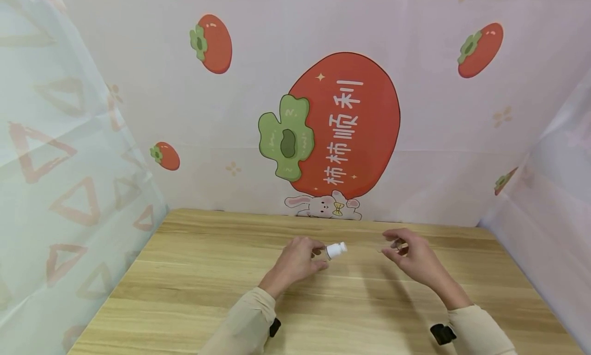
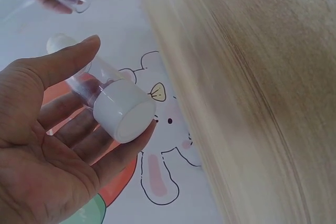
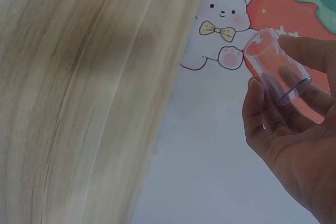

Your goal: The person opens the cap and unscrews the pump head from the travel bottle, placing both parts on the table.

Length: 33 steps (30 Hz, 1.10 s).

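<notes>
My left hand (image 1: 297, 260) holds a small bottle (image 2: 123, 109) between thumb and fingers. A broad white end and a clear middle show in the left wrist view, with a paler white tip (image 2: 60, 42) beyond the thumb. In the head view the bottle's white part (image 1: 335, 250) points right, tilted slightly up. Across a gap, my right hand (image 1: 413, 255) pinches a clear, hollow, tube-shaped cap (image 3: 275, 66) between thumb and fingers. Its round rim (image 2: 84, 1) also shows in the left wrist view. Bottle and cap are apart, both held over the table.
The wood-grain table (image 1: 194, 273) spreads beneath both hands. Behind its far edge stands a pale cloth backdrop (image 1: 258, 47) printed with persimmons and a rabbit (image 1: 325, 206). Similar cloth walls (image 1: 55, 191) close off the left and right sides.
</notes>
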Each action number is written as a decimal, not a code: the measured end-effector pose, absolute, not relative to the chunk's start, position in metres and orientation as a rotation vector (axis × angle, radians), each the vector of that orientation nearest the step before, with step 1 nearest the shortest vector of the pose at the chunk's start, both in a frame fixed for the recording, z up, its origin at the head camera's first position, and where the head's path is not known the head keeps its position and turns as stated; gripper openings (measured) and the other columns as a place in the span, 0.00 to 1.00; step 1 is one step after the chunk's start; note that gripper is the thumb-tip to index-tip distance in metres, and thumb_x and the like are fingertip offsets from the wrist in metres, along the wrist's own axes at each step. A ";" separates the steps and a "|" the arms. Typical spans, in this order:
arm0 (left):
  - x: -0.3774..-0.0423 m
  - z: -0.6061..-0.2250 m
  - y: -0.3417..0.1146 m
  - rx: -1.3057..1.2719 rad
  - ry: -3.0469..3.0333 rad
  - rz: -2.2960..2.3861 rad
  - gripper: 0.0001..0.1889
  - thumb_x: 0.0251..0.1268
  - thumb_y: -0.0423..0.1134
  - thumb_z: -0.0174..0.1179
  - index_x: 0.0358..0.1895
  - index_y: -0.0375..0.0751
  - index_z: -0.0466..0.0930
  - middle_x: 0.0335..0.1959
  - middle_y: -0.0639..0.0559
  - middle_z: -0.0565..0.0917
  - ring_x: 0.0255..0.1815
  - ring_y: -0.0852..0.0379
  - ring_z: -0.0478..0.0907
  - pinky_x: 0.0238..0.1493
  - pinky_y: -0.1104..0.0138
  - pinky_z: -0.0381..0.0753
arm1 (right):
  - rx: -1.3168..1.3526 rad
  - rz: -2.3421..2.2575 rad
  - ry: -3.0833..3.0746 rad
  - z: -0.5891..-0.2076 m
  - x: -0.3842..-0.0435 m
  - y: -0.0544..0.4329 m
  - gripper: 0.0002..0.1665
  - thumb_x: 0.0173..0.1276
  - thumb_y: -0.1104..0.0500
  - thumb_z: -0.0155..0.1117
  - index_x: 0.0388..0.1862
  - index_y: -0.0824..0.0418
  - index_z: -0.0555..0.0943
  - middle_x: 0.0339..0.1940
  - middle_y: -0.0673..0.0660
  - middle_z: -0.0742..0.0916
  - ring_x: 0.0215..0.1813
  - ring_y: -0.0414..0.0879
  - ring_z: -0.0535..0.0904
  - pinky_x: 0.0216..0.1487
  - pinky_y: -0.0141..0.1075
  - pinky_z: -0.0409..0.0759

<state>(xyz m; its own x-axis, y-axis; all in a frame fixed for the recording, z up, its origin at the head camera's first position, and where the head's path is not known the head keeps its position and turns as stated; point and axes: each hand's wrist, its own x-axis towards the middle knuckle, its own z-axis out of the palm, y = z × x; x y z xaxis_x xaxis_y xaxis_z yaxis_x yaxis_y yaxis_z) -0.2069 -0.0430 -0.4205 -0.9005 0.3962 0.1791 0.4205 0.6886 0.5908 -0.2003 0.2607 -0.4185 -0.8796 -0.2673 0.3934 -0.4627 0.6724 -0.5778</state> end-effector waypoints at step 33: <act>-0.202 -0.414 -0.037 -0.764 -2.821 -1.040 0.18 0.56 0.41 0.77 0.48 0.38 0.89 0.41 0.49 0.89 0.39 0.56 0.85 0.40 0.67 0.81 | 0.435 0.858 -2.788 -0.436 -0.209 0.308 0.22 0.62 0.68 0.73 0.53 0.74 0.79 0.44 0.69 0.86 0.41 0.59 0.84 0.40 0.53 0.83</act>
